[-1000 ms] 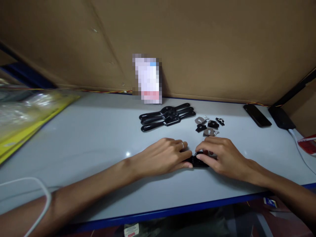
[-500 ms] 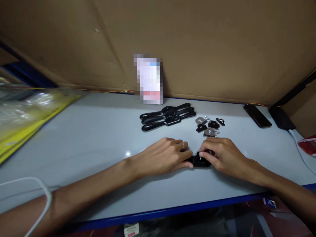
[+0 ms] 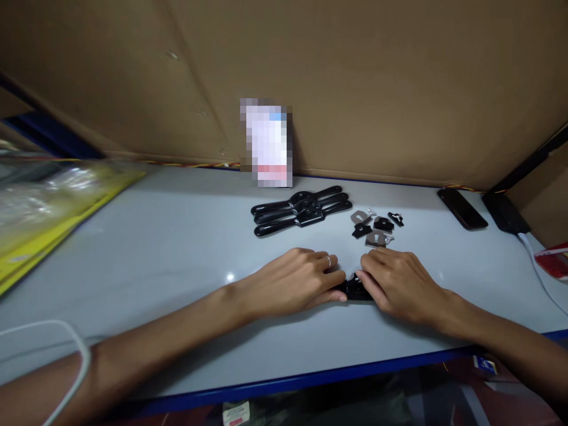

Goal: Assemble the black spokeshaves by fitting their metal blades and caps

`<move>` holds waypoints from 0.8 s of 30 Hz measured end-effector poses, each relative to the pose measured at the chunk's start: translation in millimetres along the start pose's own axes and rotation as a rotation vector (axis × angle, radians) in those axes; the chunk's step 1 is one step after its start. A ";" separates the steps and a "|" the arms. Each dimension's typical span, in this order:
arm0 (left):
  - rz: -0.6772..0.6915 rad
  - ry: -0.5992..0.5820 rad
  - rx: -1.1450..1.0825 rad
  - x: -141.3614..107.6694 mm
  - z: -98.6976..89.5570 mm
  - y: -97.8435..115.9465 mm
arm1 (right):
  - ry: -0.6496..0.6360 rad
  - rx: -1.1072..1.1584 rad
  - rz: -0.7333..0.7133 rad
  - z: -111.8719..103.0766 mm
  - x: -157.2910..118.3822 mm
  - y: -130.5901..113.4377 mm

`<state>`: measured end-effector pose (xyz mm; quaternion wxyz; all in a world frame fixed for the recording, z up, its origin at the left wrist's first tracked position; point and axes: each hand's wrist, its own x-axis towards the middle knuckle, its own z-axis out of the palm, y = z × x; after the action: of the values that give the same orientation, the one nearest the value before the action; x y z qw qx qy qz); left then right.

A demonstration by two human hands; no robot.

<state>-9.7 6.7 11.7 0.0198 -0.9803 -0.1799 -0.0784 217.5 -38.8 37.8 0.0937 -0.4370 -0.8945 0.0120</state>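
Observation:
My left hand (image 3: 306, 278) lies over the left end of a black spokeshave (image 3: 358, 291), its fingers closed around the handle and pressing it to the table. My right hand (image 3: 399, 281) is closed over the other end, thumb and curled fingers against the middle of the tool. What sits under those fingers is hidden. Farther back lie several small parts: grey blades (image 3: 376, 238), black cap plates (image 3: 362, 231) and silver screws (image 3: 371, 212). Left of them, more black spokeshaves (image 3: 306, 207) are laid side by side.
A pixelated upright card (image 3: 268, 145) leans on the cardboard wall (image 3: 355, 89). At the right are a dark phone (image 3: 462, 208) and a black device (image 3: 506, 213) with a white cable. Plastic-wrapped yellow material (image 3: 66, 216) lies left. A white cord (image 3: 84, 349) crosses my left forearm.
My right hand has turned slightly, and its fingers now cover more of the spokeshave; a small silver piece seen at the thumb tip before is hidden. My left hand stays put.

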 end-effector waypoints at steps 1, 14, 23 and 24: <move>-0.002 -0.001 -0.001 0.0 -0.1 0.1 | 0.002 -0.028 -0.003 1.0 -0.6 -1.0; 0.007 0.020 0.005 -0.3 -0.3 0.0 | 0.129 0.107 -0.022 -6.5 -1.2 1.1; -0.001 -0.003 -0.002 -0.3 0.4 -0.1 | 0.010 0.395 0.061 -0.3 2.0 3.4; -0.002 -0.007 -0.003 -0.3 0.5 -0.1 | 0.000 0.411 0.083 -1.3 2.4 3.6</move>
<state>-10.0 6.8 11.2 0.0175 -0.9805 -0.1808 -0.0751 219.1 -34.8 39.0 0.1801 -0.4450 -0.8546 0.1980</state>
